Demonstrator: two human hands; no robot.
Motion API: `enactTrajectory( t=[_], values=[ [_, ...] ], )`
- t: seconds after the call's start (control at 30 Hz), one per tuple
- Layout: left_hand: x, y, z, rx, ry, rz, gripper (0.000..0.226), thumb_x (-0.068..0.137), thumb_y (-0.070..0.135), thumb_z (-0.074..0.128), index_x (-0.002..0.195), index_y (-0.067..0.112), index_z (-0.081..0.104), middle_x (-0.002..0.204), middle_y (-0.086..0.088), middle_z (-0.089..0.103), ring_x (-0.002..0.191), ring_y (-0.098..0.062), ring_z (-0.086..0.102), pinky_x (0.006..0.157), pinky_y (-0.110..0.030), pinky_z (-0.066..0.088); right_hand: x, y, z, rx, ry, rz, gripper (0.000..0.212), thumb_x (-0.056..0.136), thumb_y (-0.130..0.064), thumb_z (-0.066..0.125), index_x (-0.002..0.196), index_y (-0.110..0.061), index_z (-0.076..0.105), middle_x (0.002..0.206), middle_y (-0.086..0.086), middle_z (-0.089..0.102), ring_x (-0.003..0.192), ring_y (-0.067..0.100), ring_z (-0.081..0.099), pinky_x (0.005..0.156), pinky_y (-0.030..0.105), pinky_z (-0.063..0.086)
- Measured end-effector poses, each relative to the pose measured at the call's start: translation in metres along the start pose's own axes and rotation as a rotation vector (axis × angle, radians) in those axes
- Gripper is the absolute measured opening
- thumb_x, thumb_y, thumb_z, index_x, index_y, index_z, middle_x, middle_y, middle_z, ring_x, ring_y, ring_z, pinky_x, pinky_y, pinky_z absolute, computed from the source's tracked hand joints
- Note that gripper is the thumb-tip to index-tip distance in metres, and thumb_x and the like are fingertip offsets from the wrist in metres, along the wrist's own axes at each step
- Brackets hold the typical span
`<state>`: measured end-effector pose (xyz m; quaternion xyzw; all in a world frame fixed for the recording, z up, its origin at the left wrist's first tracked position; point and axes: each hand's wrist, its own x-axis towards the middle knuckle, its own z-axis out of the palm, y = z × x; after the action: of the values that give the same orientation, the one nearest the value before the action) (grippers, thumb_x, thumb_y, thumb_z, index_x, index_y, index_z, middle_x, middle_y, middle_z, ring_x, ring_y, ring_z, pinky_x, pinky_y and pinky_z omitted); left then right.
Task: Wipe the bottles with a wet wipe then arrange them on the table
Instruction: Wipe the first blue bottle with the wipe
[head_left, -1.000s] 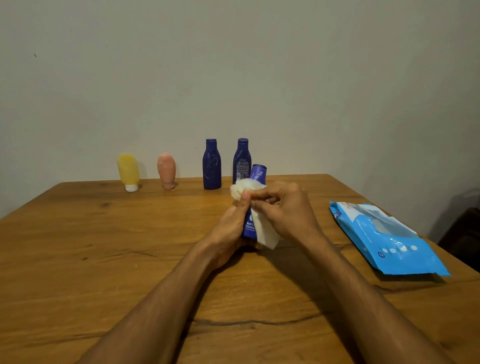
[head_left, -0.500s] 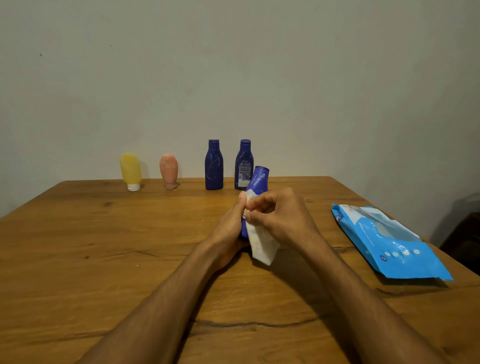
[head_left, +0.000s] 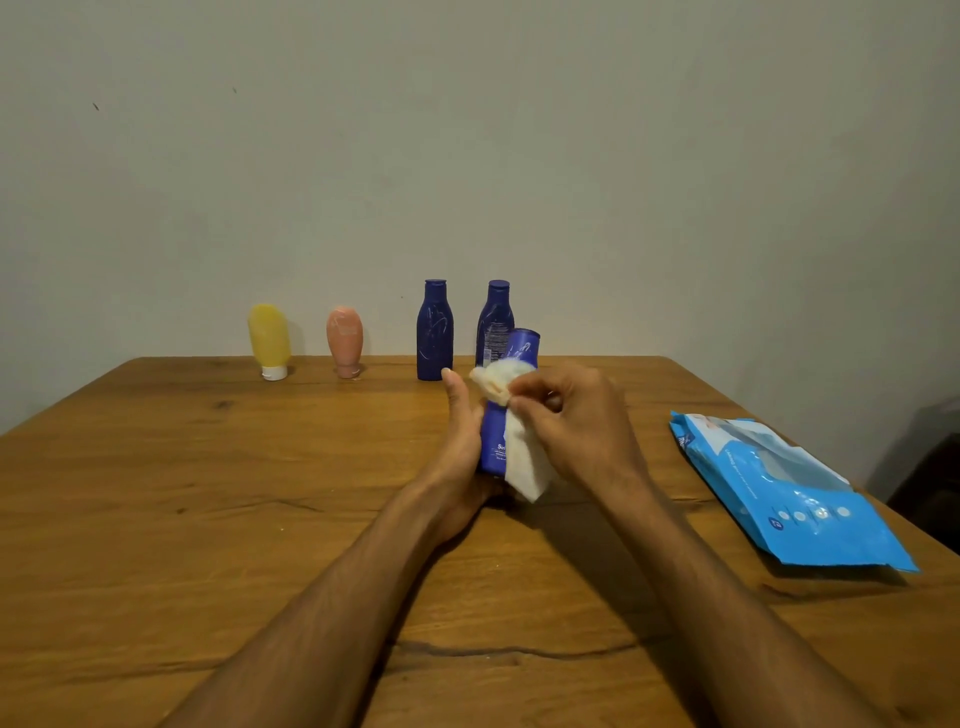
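A plain pale wall (head_left: 467, 130) stands behind a wooden table (head_left: 208, 493) with dark grain and cracks running across it.

There are five bottles in all. Four stand upright in a row along the far edge of the table, well apart from each other. From the left they are one yellow bottle (head_left: 268, 340) resting on its white cap, one peach bottle (head_left: 344, 340) also cap down, then a left blue bottle (head_left: 435, 332) and a right blue bottle (head_left: 493, 322), both dark with their caps on top.

The fifth, the held blue bottle (head_left: 523, 351), is a lighter blue. It is near the middle of the table in front of the row, with its top leaning a little to the right. It hides the lower right part of the right blue bottle behind it.

The left hand (head_left: 462, 441) grips the lower body of the held blue bottle, thumb pointing up along its side. The hand hides the base, so whether the bottle touches the table cannot be told. The right hand (head_left: 576, 421) has its fingers curled and pinches the one white wipe (head_left: 524, 462) against the bottle. The wipe is bunched at the bottle's shoulder and hangs down its right side. The two hands are close together around the bottle.

One light blue pack of wipes (head_left: 789, 493) lies flat on the right side of the table, well away from the hands.
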<state>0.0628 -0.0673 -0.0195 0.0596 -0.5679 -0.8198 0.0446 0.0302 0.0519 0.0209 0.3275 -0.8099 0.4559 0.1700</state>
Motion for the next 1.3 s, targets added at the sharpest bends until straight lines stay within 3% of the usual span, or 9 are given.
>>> enactTrajectory(
  t=[0.1, 0.23, 0.4, 0.57, 0.7, 0.87, 0.93, 1.13, 1.3],
  values=[
    [0.002, -0.002, 0.002, -0.04, 0.006, 0.014, 0.089, 0.082, 0.082, 0.002, 0.124, 0.029, 0.06, 0.101, -0.01, 0.071, 0.081, -0.021, 0.067, 0.06, -0.032, 0.05, 0.001, 0.004, -0.005, 0.126, 0.122, 0.101, 0.022, 0.083, -0.024, 0.069, 0.104, -0.018, 0.067, 0.098, -0.008, 0.063, 0.081, 0.0, 0.058, 0.062, 0.01, 0.047],
    [0.002, -0.001, 0.002, -0.127, 0.012, 0.003, 0.089, 0.082, 0.082, 0.006, 0.132, 0.028, 0.056, 0.107, -0.01, 0.073, 0.093, -0.026, 0.068, 0.063, -0.038, 0.055, 0.0, 0.01, -0.012, 0.261, 0.082, 0.236, 0.02, 0.082, -0.027, 0.069, 0.1, -0.019, 0.065, 0.095, -0.008, 0.065, 0.086, 0.003, 0.062, 0.055, 0.011, 0.048],
    [0.004, -0.002, 0.001, -0.25, -0.005, -0.009, 0.091, 0.082, 0.084, 0.011, 0.137, 0.024, 0.052, 0.12, -0.017, 0.069, 0.111, -0.034, 0.066, 0.1, -0.058, 0.047, 0.0, 0.009, -0.018, 0.343, -0.045, 0.328, 0.014, 0.079, -0.023, 0.072, 0.091, -0.017, 0.068, 0.09, -0.006, 0.067, 0.086, 0.009, 0.066, 0.068, 0.029, 0.057],
    [0.006, -0.001, -0.003, -0.333, 0.027, -0.076, 0.099, 0.076, 0.088, 0.023, 0.136, 0.014, 0.052, 0.122, -0.024, 0.066, 0.111, -0.039, 0.065, 0.094, -0.057, 0.051, -0.002, 0.001, -0.017, 0.218, -0.332, 0.262, 0.014, 0.073, -0.021, 0.076, 0.086, -0.021, 0.072, 0.089, -0.01, 0.066, 0.085, 0.006, 0.063, 0.065, 0.023, 0.052],
    [0.007, -0.003, 0.001, -0.31, 0.014, -0.025, 0.092, 0.079, 0.085, 0.02, 0.139, 0.022, 0.05, 0.12, -0.02, 0.069, 0.111, -0.038, 0.066, 0.097, -0.06, 0.048, -0.002, 0.001, -0.01, 0.12, -0.079, 0.189, 0.011, 0.079, -0.021, 0.073, 0.09, -0.023, 0.07, 0.089, -0.013, 0.062, 0.079, 0.001, 0.059, 0.06, 0.016, 0.047],
    [0.006, -0.004, 0.004, -0.294, 0.027, -0.064, 0.098, 0.072, 0.089, 0.027, 0.131, 0.016, 0.055, 0.119, -0.023, 0.068, 0.11, -0.039, 0.066, 0.098, -0.058, 0.049, -0.005, -0.002, -0.01, 0.035, -0.318, 0.029, 0.017, 0.079, -0.022, 0.072, 0.096, -0.025, 0.071, 0.094, -0.018, 0.058, 0.083, -0.004, 0.053, 0.068, 0.013, 0.042],
    [0.004, -0.004, 0.005, -0.255, 0.015, -0.042, 0.092, 0.074, 0.088, 0.024, 0.125, 0.02, 0.058, 0.115, -0.022, 0.07, 0.108, -0.037, 0.067, 0.098, -0.059, 0.048, -0.002, -0.002, -0.007, -0.003, -0.212, -0.014, 0.021, 0.081, -0.022, 0.07, 0.102, -0.022, 0.07, 0.099, -0.014, 0.059, 0.082, -0.002, 0.053, 0.07, 0.011, 0.041],
    [0.001, -0.01, 0.009, 0.071, -0.078, -0.035, 0.096, 0.076, 0.087, 0.003, 0.116, 0.022, 0.06, 0.078, -0.009, 0.062, 0.064, -0.018, 0.056, 0.055, -0.029, 0.044, 0.011, 0.002, -0.004, -0.084, 0.225, -0.035, 0.028, 0.09, -0.025, 0.061, 0.114, -0.013, 0.064, 0.105, -0.001, 0.058, 0.087, 0.003, 0.054, 0.066, 0.007, 0.042],
    [0.006, -0.011, 0.006, 0.117, -0.03, -0.018, 0.092, 0.078, 0.086, 0.005, 0.109, 0.021, 0.062, 0.084, -0.014, 0.062, 0.068, -0.021, 0.059, 0.052, -0.028, 0.045, 0.004, -0.005, -0.006, -0.184, -0.115, -0.149, 0.028, 0.092, -0.02, 0.056, 0.119, -0.015, 0.063, 0.105, -0.004, 0.045, 0.098, 0.003, 0.044, 0.082, 0.014, 0.042]
  ],
)
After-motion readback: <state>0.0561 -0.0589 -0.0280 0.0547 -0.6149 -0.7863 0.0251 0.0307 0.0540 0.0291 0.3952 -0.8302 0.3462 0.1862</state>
